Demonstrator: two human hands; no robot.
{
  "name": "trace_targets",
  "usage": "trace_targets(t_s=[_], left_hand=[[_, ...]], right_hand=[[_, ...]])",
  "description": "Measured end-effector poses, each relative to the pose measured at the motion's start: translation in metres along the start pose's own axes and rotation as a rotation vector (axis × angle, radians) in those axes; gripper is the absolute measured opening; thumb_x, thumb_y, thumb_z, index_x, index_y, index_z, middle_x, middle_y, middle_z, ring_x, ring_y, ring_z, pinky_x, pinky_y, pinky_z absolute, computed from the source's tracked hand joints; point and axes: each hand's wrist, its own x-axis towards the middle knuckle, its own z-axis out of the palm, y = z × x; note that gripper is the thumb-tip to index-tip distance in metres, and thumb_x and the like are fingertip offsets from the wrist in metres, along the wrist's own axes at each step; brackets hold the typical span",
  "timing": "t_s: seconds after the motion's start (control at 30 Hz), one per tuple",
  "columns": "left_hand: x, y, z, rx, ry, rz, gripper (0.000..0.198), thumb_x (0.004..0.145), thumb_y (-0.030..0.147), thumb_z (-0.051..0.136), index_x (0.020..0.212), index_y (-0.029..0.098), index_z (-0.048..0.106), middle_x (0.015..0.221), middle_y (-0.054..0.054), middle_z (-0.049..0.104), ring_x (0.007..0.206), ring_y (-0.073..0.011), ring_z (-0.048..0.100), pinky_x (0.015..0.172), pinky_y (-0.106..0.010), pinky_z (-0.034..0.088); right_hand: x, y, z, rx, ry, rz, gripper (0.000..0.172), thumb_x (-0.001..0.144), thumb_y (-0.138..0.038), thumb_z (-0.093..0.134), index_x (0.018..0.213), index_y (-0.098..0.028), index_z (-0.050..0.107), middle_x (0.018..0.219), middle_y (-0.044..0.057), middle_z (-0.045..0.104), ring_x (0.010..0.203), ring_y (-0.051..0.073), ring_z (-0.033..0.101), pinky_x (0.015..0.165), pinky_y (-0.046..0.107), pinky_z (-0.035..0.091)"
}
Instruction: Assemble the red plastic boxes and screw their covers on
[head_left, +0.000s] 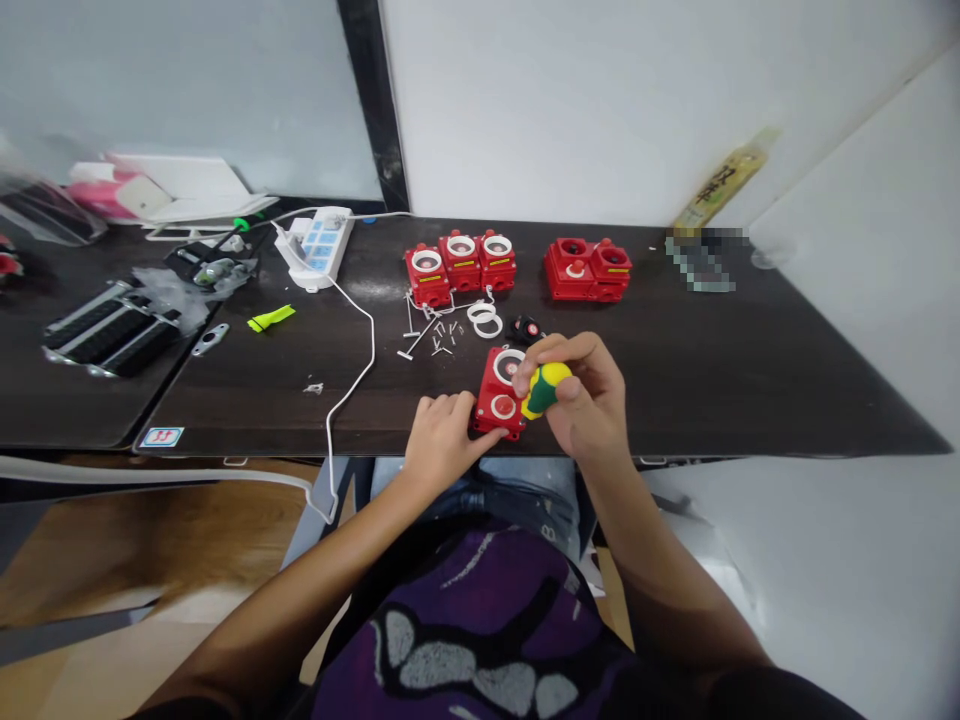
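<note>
Head view | front edge of tabletop [720, 390] | my left hand [442, 435] grasps red switch box [493, 386], my right hand [589, 400] grips yellow-green screwdriver [546, 390] | tip unclear; best kept square

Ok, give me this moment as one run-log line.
Left hand: holding red unit | Right hand: gripping yellow-green tool handle, at unit's right edge | Beyond unit: loose screws, white rings
</note>
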Motion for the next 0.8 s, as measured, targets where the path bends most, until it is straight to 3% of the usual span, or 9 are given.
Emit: trace_targets(t_s=[0.13,0.4,0.5,0.67,0.8], left_hand=[[0.001,0.001,-0.002,-0.005,-0.002,0.002,0.044,0.093,0.063,0.068,0.094,0.022,0.054,0.085,-0.003,0.067,0.087,-0.0267,0.063,0.079,-0.040,0.037],[0.000,0.000,0.000,0.014,-0.002,-0.010,0.049,0.089,0.069,0.069,0.089,0.023,0.052,0.082,-0.004,0.065,0.085,-0.0276,0.063,0.078,-0.040,0.038],[0.000,0.000,0.000,0.018,-0.011,-0.016,0.049,0.090,0.069,0.069,0.090,0.022,0.052,0.082,-0.004,0.066,0.086,-0.0279,0.064,0.078,-0.039,0.038],[0.003,-0.002,0.000,-0.004,-0.048,-0.039,0.051,0.090,0.070,0.067,0.093,0.021,0.055,0.084,-0.006,0.069,0.086,-0.0294,0.066,0.079,-0.040,0.039],[0.006,-0.003,0.001,-0.066,-0.062,-0.055,0.065,0.090,0.070,0.068,0.125,0.016,0.055,0.100,-0.011,0.075,0.097,-0.0319,0.069,0.083,-0.040,0.040]], right_hand=[[-0.004,-0.006,0.003,-0.011,-0.010,0.055,0.018,0.097,-0.040,0.071,0.105,-0.025,0.071,0.095,0.003,0.069,0.076,0.016,0.068,0.068,0.034,0.056],[-0.005,0.000,0.015,0.050,0.118,-0.002,0.031,0.104,-0.050,0.057,0.102,-0.022,0.071,0.077,0.000,0.060,0.057,0.011,0.052,0.051,0.027,0.041],[-0.006,0.003,0.013,0.059,0.070,-0.021,0.030,0.093,-0.050,0.075,0.106,-0.026,0.062,0.072,-0.004,0.061,0.052,0.009,0.047,0.048,0.024,0.038],[-0.005,0.000,0.006,0.058,0.102,0.009,0.043,0.082,-0.028,0.088,0.095,-0.028,0.047,0.064,-0.011,0.056,0.048,0.007,0.043,0.047,0.021,0.037],[-0.002,0.000,0.005,0.046,0.013,0.080,0.050,0.076,-0.035,0.093,0.089,-0.027,0.046,0.062,-0.010,0.057,0.048,0.008,0.044,0.046,0.022,0.037]])
